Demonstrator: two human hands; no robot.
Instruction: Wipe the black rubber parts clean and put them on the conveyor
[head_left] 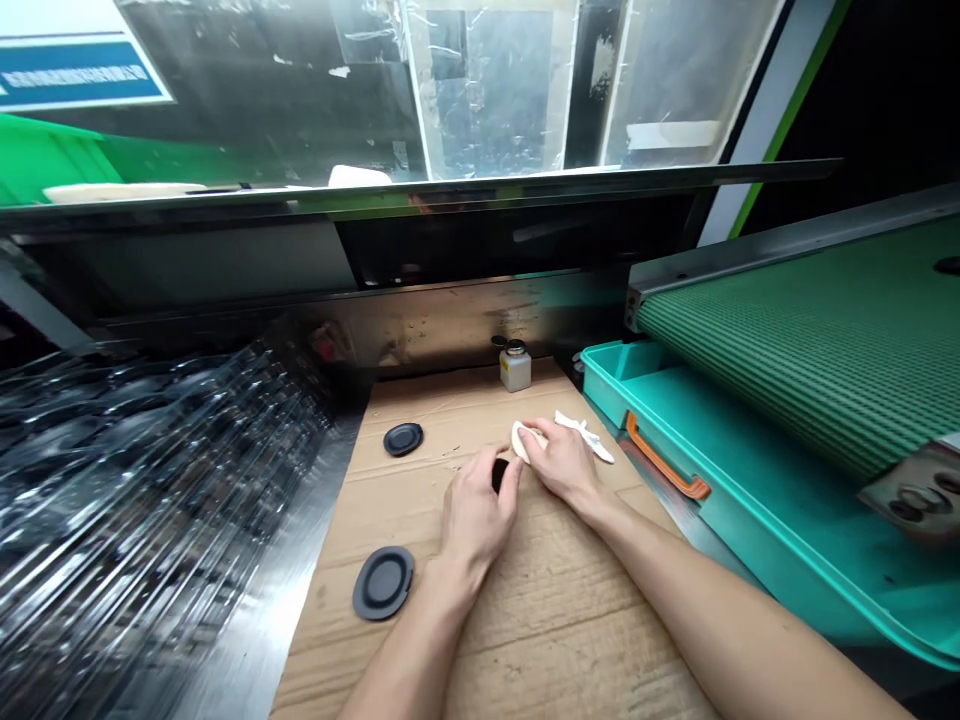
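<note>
My left hand [478,508] is closed around a small black part [500,474], mostly hidden by the fingers. Beside it, my right hand [561,458] pinches a white pad [519,441], whose edge shows at the fingertips. The two hands nearly meet over the cardboard sheet [555,620]. A crumpled strip of white cloth [589,437] lies just right of my right hand. Two round black lids with raised rims are on the cardboard to the left: a far lid [403,438] and a near lid [383,582]. Beyond the hands stands a small pale bottle [515,369] with a dark cap.
Stacks of clear plastic trays [150,520] fill the left side. On the right, a teal bin [750,520] with an orange handle [667,465] sits under a green conveyor belt [825,320]. A metal ledge [450,320] and a window panel [495,90] close off the back.
</note>
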